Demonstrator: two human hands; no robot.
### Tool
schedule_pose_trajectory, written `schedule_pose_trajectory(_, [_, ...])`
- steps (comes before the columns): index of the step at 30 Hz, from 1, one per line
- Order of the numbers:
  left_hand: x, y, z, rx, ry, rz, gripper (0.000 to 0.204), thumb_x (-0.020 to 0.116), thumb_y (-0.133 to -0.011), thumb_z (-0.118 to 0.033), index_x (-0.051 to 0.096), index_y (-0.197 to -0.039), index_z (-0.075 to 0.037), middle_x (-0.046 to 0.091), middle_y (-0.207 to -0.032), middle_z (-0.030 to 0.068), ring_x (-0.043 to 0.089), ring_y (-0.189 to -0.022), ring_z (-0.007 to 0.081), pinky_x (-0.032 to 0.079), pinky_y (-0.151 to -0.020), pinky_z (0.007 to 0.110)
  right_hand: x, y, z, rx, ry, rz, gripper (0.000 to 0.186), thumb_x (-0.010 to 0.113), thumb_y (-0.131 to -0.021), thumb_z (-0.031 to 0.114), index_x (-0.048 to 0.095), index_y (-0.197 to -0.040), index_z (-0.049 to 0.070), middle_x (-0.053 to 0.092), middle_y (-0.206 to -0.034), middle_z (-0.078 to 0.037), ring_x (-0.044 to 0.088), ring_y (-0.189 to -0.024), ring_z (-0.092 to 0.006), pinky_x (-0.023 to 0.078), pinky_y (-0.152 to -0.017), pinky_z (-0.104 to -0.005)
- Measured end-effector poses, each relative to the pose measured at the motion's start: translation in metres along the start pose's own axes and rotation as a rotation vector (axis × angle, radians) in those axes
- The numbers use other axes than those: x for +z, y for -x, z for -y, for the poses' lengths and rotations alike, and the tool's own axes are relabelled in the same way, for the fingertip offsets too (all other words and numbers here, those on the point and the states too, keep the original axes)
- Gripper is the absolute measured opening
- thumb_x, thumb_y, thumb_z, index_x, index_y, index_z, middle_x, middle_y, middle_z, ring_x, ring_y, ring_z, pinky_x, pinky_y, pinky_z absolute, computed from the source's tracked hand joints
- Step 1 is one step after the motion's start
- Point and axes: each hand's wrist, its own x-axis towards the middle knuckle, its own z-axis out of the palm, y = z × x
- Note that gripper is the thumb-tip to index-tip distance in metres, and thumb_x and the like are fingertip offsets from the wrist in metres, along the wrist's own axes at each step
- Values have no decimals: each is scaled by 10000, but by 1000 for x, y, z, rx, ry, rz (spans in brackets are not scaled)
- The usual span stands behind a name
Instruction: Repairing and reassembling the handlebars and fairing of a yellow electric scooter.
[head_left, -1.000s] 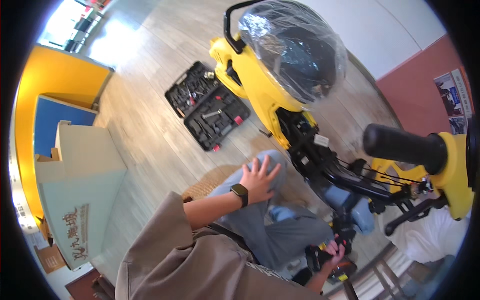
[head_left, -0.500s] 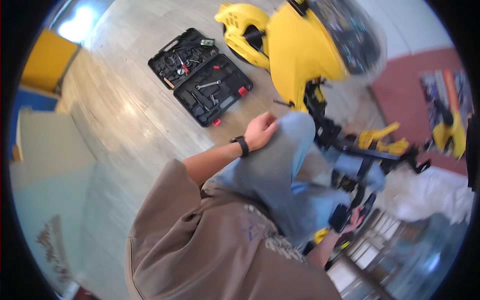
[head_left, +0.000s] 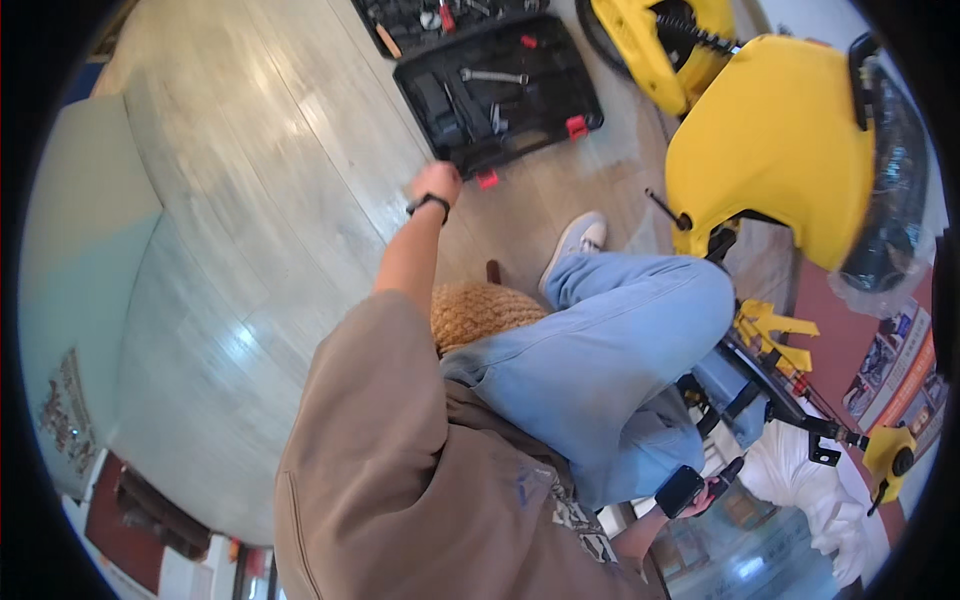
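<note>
My left hand (head_left: 437,184), with a dark band on its wrist, is over the floor just off the near left corner of the black tool case (head_left: 545,137). Motion smears its fingers, so whether it holds anything cannot be seen. Inside the case lie a combination wrench (head_left: 495,76) and smaller metal tools. Low on the right, beyond my bent knee, my right hand (head_left: 712,492) closes round a black elongated grip (head_left: 733,468). A black square watch (head_left: 680,491) covers part of that hand.
A yellow scooter-like vehicle (head_left: 770,140) stands at the right, its black frame running down beside my leg. Plastic wrap covers its dark seat-like part (head_left: 890,190). White sheeting (head_left: 810,490) lies lower right. Under me is a tan woolly stool (head_left: 485,315).
My left hand has left my knee and reached out toward the tool case. My view has turned and shifted left. The right hand stays at the black grip.
</note>
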Motion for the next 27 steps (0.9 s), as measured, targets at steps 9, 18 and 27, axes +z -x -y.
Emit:
schedule_pose_trajectory(9, [12, -52, 3, -316, 132, -169, 161, 722, -796, -306, 769, -932, -234, 719, -956, 39, 671, -950, 253, 533, -805, 403, -32, -21, 39, -286, 318, -366, 486, 576, -880, 62, 382, -1312, -46, 511, -691, -19, 556, -614, -75, 482, -646, -226])
schedule_pose_trajectory(18, [19, -69, -5, -261, -87, -233, 235, 706, -810, -352, 745, -1034, -291, 684, -1105, 12, 631, -1071, 236, 446, -892, 445, -38, -9, 41, -91, -405, -264, 494, 575, -861, 23, 363, -1300, -54, 515, -658, -40, 559, -544, -97, 481, -559, -216])
schedule_pose_trajectory(27, [28, -78, -46, -193, -208, -146, 206, 644, -839, -267, 753, -1012, -282, 664, -1124, 29, 617, -1110, 231, 405, -917, 440, -26, -12, 56, -58, -287, -163, 504, 577, -846, 6, 364, -1300, -51, 508, -653, -39, 547, -533, -96, 470, -542, -221])
